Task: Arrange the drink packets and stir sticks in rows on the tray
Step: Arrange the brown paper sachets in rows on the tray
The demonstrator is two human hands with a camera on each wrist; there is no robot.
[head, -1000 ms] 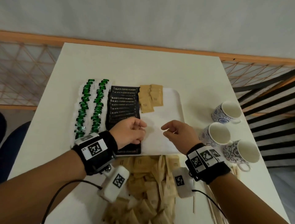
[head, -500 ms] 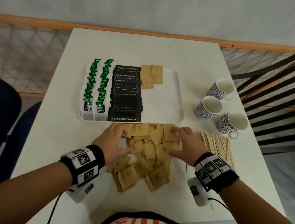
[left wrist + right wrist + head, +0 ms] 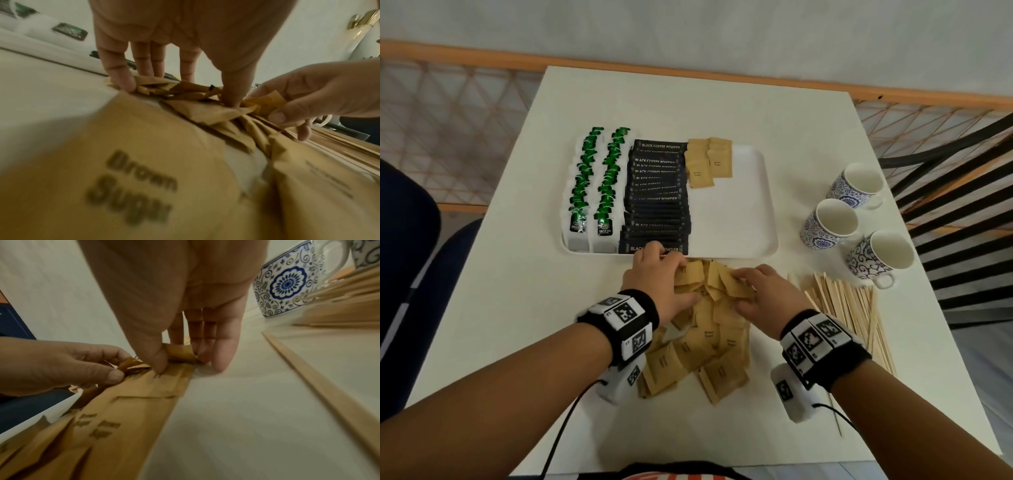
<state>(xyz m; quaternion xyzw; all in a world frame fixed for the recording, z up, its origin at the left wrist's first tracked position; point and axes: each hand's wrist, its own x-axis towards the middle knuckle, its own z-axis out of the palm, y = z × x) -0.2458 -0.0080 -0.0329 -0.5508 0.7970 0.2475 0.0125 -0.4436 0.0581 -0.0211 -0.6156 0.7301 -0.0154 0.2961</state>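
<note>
The left hand (image 3: 661,277) was set on the far left part of the loose pile of brown sugar packets (image 3: 698,339), its thumb and fingers curled down and pinching packets between them; the left wrist view showed the fingertips (image 3: 125,81) and the thumb pressed into crumpled paper. The right hand (image 3: 760,291) was on the far right part of the same pile, thumb and fingers likewise closed on a folded packet (image 3: 180,352), with the little finger touching the bare table (image 3: 722,106). The two hands were near each other, not touching.

The pile lay on the table just in front of the tray (image 3: 753,212), between the tray and the person. On the tray, from left to right: two rows of green tea packets (image 3: 595,181), one row of overlapping black coffee packets (image 3: 657,198), and a short group of brown sugar packets on the tray (image 3: 707,162) at the far edge. The right part of the tray was bare.

The wooden stir sticks (image 3: 849,308) lay in a loose fan on the table, right of the pile and just beside the right wrist. Three blue-patterned mugs (image 3: 832,222) stood right of the tray, beyond the sticks. One single stick (image 3: 320,368) lay apart from the fan, nearer the right hand.
</note>
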